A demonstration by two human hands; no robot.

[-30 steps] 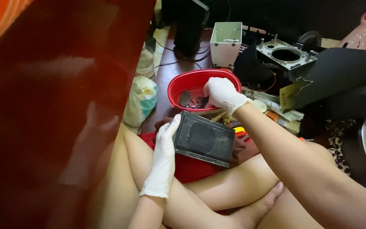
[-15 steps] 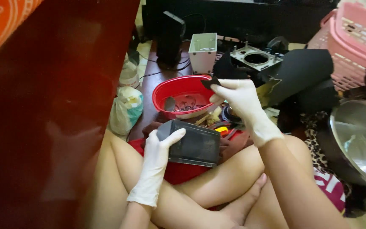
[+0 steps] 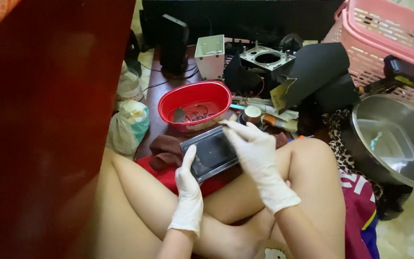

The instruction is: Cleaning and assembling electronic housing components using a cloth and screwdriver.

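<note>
I sit cross-legged on the floor, both hands in white gloves. My left hand (image 3: pixel 188 184) grips the near left corner of a dark flat rectangular panel (image 3: pixel 210 154) held over my lap. My right hand (image 3: pixel 251 146) rests on the panel's right side, its fingers stretched over the far edge. Just beyond the panel stands a red oval bowl (image 3: pixel 184 98) with small dark parts and wires inside.
A dark red wooden surface (image 3: pixel 44 120) fills the left. Behind the bowl lie a white box (image 3: pixel 210 56), a metal frame with a round hole (image 3: pixel 267 57) and black parts (image 3: pixel 315 72). A pink basket (image 3: pixel 384 33) and a steel bowl (image 3: pixel 408 124) stand right. A tied bag (image 3: pixel 128 125) lies left.
My right hand left the red bowl and came back down onto the panel's right side. The view shifted, showing more of the steel bowl and pink basket.
</note>
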